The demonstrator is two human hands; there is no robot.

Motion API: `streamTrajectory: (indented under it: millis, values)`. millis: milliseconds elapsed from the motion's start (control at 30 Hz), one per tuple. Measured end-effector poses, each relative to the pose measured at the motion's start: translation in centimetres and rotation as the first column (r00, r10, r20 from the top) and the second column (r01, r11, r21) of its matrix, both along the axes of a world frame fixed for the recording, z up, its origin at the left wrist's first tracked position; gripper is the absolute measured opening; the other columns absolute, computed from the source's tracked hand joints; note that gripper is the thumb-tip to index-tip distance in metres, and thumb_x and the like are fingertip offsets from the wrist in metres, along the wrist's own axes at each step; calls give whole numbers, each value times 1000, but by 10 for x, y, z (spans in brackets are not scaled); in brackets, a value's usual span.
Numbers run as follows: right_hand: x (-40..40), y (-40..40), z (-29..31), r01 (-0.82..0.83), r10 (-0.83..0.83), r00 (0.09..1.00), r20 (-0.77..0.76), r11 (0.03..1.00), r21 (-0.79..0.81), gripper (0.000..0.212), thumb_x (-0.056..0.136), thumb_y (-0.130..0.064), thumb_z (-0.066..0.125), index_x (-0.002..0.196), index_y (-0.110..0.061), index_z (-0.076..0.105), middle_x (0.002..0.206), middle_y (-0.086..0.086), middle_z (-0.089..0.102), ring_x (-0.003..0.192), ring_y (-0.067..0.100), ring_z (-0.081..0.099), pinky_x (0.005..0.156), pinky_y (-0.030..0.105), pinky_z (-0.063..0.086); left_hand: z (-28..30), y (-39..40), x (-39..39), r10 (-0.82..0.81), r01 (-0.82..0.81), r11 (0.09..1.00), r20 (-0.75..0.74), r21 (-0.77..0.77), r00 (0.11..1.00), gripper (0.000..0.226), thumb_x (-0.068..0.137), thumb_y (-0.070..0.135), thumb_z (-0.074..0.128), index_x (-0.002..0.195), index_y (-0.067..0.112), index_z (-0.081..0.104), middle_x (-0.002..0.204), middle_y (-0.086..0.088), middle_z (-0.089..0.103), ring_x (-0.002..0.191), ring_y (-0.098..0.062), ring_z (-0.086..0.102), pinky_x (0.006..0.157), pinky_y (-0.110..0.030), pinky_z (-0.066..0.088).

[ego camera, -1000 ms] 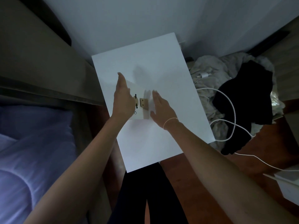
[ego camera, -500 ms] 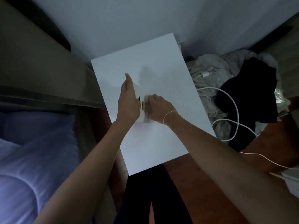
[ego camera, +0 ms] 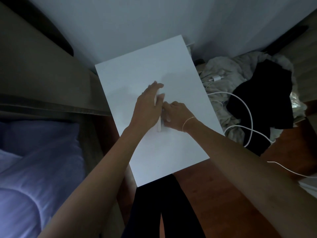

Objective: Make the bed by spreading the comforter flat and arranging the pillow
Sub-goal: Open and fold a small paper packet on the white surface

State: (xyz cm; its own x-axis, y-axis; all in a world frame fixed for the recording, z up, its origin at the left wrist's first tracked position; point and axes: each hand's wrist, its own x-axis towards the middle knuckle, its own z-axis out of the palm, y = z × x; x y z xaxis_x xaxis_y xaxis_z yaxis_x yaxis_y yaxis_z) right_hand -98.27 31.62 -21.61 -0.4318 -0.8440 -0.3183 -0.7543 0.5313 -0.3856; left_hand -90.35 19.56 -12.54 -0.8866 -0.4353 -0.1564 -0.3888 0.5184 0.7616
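A lavender comforter [ego camera: 30, 186] lies rumpled on the bed at the lower left, with a lavender pillow [ego camera: 42, 136] above it; neither hand touches them. Both hands are over a white bedside table [ego camera: 137, 71]. My left hand [ego camera: 147, 107] holds a thin white card [ego camera: 158, 126] up on its edge, fingers along one face and the thumb over the top. My right hand [ego camera: 175, 115] has its fingers curled, pinching the card from the other side. What lies between the hands is hidden.
A beige headboard [ego camera: 34, 74] rises left of the table. Right of it is a heap of pale cloth [ego camera: 223, 74] with a black garment [ego camera: 260, 93], a white charger [ego camera: 217, 77] and a looping cable [ego camera: 247, 109]. Red-brown floor [ego camera: 214, 194] lies below.
The card lay flat with a small brown piece and black clip showing. My left hand has tipped it up on edge, and my right hand has closed on it, hiding those pieces.
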Motion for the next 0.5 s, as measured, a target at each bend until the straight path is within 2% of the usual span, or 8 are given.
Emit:
streamTrajectory:
  millis: [67, 100, 200, 333, 400, 500]
  values:
    - [-1, 11, -4, 94, -90, 994, 59, 994, -63, 37, 79, -35, 61, 105, -11, 52, 94, 9, 68, 91, 34, 60, 83, 42, 46, -2, -4, -6, -59, 59, 998, -8, -3, 998, 29, 100, 27, 42, 123, 17, 57, 139, -4, 52, 134, -17, 42, 111, -32, 32]
    - [-2, 16, -6, 123, -116, 991, 72, 988, -95, 36, 79, -34, 63, 105, -11, 55, 97, 9, 68, 93, 33, 61, 85, 41, 47, -3, -5, -9, -73, 73, 997, -12, 5, 997, 29, 100, 29, 42, 120, 17, 59, 134, -3, 57, 129, -15, 47, 108, -30, 35]
    - [-6, 32, -14, 199, -187, 977, 103, 971, -132, 43, 77, -26, 71, 115, -12, 59, 119, 9, 64, 108, 32, 59, 95, 39, 43, -4, -7, -18, -110, 110, 994, -27, 5, 994, 29, 99, 29, 43, 114, 16, 64, 120, 1, 65, 113, -11, 58, 97, -19, 40]
    - [-6, 59, -20, 398, -383, 915, 125, 907, -135, 45, 80, -16, 68, 123, -14, 56, 133, 8, 56, 122, 28, 51, 108, 40, 37, -7, -8, -25, -155, 155, 987, 4, 34, 988, 25, 99, 30, 45, 110, 20, 65, 109, 13, 66, 87, 13, 55, 77, 0, 36]
    - [4, 71, -17, 498, -482, 866, 135, 856, -137, 41, 82, -16, 65, 122, -16, 57, 127, 6, 59, 119, 24, 52, 105, 37, 39, -10, -7, -30, -174, 171, 983, 34, 66, 984, 24, 98, 32, 46, 109, 23, 65, 107, 15, 66, 95, 9, 56, 74, 5, 32]
    - [28, 80, -4, 603, -560, 786, 264, 787, -128, 30, 84, -18, 65, 114, -18, 61, 103, 2, 65, 96, 18, 59, 92, 35, 49, -10, -5, -37, -184, 177, 979, 74, 97, 980, 23, 97, 35, 48, 107, 25, 66, 108, 13, 67, 97, 4, 57, 75, 4, 33]
